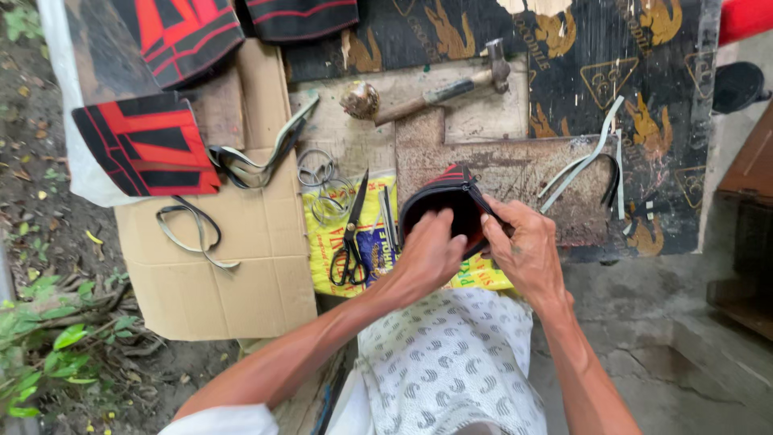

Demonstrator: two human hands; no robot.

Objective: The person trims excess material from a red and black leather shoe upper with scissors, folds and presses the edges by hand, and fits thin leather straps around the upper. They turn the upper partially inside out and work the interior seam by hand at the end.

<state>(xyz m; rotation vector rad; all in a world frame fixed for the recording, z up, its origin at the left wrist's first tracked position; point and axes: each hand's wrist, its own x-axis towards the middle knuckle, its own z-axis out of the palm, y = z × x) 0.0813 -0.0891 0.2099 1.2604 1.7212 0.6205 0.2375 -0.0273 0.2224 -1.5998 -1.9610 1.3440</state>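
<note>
Fingers (451, 229) of the left hand (431, 254) are tucked inside the open mouth of a small black pouch with red trim (447, 197), so their spread cannot be told; the right hand (523, 254) pinches the pouch's right edge by the zip, thumb and fingers closed on the fabric. The pouch sits near the middle of the scene, held just above a worn brown board (515, 181) on the worktop.

Going left to right: at the far left lies a red-and-black patterned panel (145, 145) on a flattened cardboard sheet (241, 282), with grey-green strap loops (193, 234) nearer on the card and another bundle of straps (258, 157) to the panel's right. Next come thin wire rings (322, 181), then black-handled scissors (352, 234) on a yellow printed bag (330, 242) (the blades point away from the person). Farther off rests 1 hammer (451, 84) with a wooden handle. Right of the pouch, pale strips (584, 165) trail across the board. A patterned white cloth (451, 362) covers the person's lap.
</note>
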